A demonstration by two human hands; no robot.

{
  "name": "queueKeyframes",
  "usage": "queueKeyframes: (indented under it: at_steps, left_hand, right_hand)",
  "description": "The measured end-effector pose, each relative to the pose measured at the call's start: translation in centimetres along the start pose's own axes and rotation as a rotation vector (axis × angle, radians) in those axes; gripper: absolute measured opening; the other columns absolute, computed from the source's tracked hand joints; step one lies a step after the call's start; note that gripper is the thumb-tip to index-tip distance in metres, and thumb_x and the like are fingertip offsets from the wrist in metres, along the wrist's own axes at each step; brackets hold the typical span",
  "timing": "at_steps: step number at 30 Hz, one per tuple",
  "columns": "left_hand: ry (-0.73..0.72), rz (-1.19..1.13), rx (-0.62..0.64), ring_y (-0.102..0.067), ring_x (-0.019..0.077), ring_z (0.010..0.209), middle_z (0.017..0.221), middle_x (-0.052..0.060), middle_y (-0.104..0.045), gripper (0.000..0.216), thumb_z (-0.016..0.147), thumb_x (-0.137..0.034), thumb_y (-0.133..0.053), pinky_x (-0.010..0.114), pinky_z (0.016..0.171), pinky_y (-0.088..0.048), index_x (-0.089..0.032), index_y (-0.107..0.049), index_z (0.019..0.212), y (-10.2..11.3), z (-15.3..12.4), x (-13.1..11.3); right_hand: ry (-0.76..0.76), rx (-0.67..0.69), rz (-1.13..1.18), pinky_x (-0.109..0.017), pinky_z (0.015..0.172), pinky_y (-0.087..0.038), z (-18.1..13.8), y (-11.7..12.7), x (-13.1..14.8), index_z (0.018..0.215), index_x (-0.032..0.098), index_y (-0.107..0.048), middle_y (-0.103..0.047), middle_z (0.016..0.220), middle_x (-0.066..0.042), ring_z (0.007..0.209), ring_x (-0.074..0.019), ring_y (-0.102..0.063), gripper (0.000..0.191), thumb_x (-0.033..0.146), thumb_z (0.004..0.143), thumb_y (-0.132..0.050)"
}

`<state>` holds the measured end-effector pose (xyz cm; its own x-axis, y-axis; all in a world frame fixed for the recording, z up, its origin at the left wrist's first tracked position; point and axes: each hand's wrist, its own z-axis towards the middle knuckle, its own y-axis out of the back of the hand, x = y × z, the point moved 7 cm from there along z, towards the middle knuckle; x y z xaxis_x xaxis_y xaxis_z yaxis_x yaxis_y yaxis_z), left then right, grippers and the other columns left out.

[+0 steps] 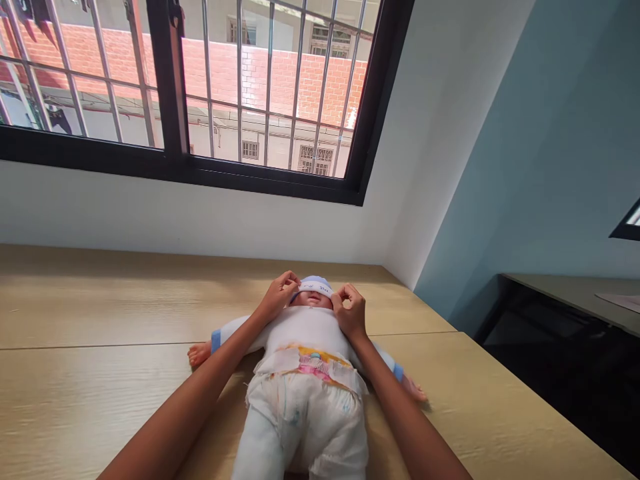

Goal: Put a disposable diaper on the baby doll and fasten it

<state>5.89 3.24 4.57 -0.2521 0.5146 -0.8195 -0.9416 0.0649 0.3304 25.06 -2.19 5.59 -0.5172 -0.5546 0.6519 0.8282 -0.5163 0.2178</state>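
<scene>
Left hand [279,297] and right hand [350,312] both closed, pinching rim of cap [316,288], cap low over eyes of baby doll [306,353], doll on back on wooden surface [85,300]; white top [305,328], diaper [305,400] already on, cap rim not yet clear of eyes

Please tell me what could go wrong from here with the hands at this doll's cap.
The white-and-blue fabric cap sits low over the baby doll's eyes, so the left hand and right hand, pinching its edge, could drag it further down if they pull unevenly. The white diaper's loose front tabs could also lift if the doll shifts on the wooden table.
</scene>
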Motion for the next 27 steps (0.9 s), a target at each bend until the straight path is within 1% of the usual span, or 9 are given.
queueKeyframes:
  at_steps: [5,10,12,16,18,20,23,27]
  left_hand:
    - [0.017,0.013,-0.001,-0.062,0.0156,0.085,0.097,0.005,-0.064,0.024,0.093,-0.035,-0.056,0.035,0.077,-0.054,-0.013,-0.061,0.100,0.0,-0.3,0.0]
    - [0.008,0.022,-0.022,-0.062,0.0153,0.085,0.097,0.005,-0.064,0.023,0.093,-0.035,-0.056,0.034,0.077,-0.054,-0.013,-0.061,0.099,0.0,-0.4,-0.4]
    - [0.003,0.024,-0.046,-0.062,0.0155,0.086,0.098,0.005,-0.064,0.023,0.092,-0.034,-0.057,0.034,0.078,-0.054,-0.013,-0.061,0.099,0.1,-0.4,-0.5]
    - [0.009,0.034,-0.145,-0.061,0.0166,0.090,0.101,0.005,-0.063,0.023,0.092,-0.034,-0.057,0.036,0.081,-0.053,-0.013,-0.060,0.103,0.7,-0.3,-0.2]
    - [0.014,0.036,-0.168,-0.061,0.0163,0.089,0.100,0.005,-0.063,0.023,0.092,-0.034,-0.057,0.036,0.080,-0.054,-0.013,-0.060,0.103,0.9,-0.3,0.0]
    - [0.020,0.028,-0.142,-0.062,0.0153,0.084,0.096,0.004,-0.063,0.023,0.092,-0.034,-0.057,0.034,0.076,-0.054,-0.013,-0.061,0.100,0.8,-0.2,0.2]
    - [0.026,0.000,-0.058,-0.061,0.0133,0.078,0.090,0.003,-0.063,0.023,0.092,-0.035,-0.057,0.031,0.071,-0.054,-0.012,-0.061,0.097,0.3,-0.2,0.4]
    - [0.028,-0.042,0.010,-0.061,0.0121,0.075,0.089,0.003,-0.063,0.022,0.093,-0.033,-0.057,0.028,0.067,-0.054,-0.012,-0.061,0.098,0.1,-0.4,0.4]
  right_hand:
    - [-0.020,0.003,0.004,-0.027,0.060,-0.040,0.1,-0.1,-0.2,0.056,0.022,-0.041,-0.045,0.058,0.003,0.060,-0.0146,-0.046,0.019,0.025,0.072,-0.050]
    - [-0.042,0.008,0.001,-0.027,0.059,-0.043,0.1,-0.2,-0.3,0.057,0.022,-0.047,-0.051,0.060,0.001,0.062,-0.0154,-0.050,0.017,0.026,0.072,-0.052]
    - [-0.055,0.009,-0.005,-0.027,0.059,-0.044,0.2,-0.2,-0.5,0.058,0.021,-0.050,-0.054,0.062,0.000,0.063,-0.0160,-0.052,0.016,0.027,0.072,-0.054]
    - [-0.097,0.001,-0.012,-0.028,0.060,-0.046,0.2,-0.3,-1.1,0.064,0.020,-0.056,-0.061,0.070,-0.004,0.067,-0.0180,-0.057,0.015,0.032,0.074,-0.056]
    - [-0.115,-0.001,-0.010,-0.030,0.061,-0.047,0.2,-0.3,-1.5,0.068,0.019,-0.059,-0.063,0.075,-0.006,0.069,-0.0190,-0.059,0.017,0.034,0.076,-0.056]
    - [-0.126,0.005,-0.006,-0.031,0.062,-0.049,0.3,-0.4,-1.8,0.070,0.019,-0.061,-0.065,0.079,-0.008,0.071,-0.0199,-0.060,0.020,0.037,0.077,-0.056]
    - [-0.132,0.017,0.002,-0.032,0.064,-0.050,0.4,-0.6,-2.2,0.073,0.018,-0.063,-0.067,0.081,-0.010,0.072,-0.0207,-0.062,0.023,0.039,0.078,-0.056]
    - [-0.141,0.016,0.007,-0.032,0.065,-0.050,0.4,-0.6,-2.5,0.076,0.017,-0.065,-0.069,0.082,-0.010,0.072,-0.0211,-0.062,0.026,0.042,0.079,-0.058]
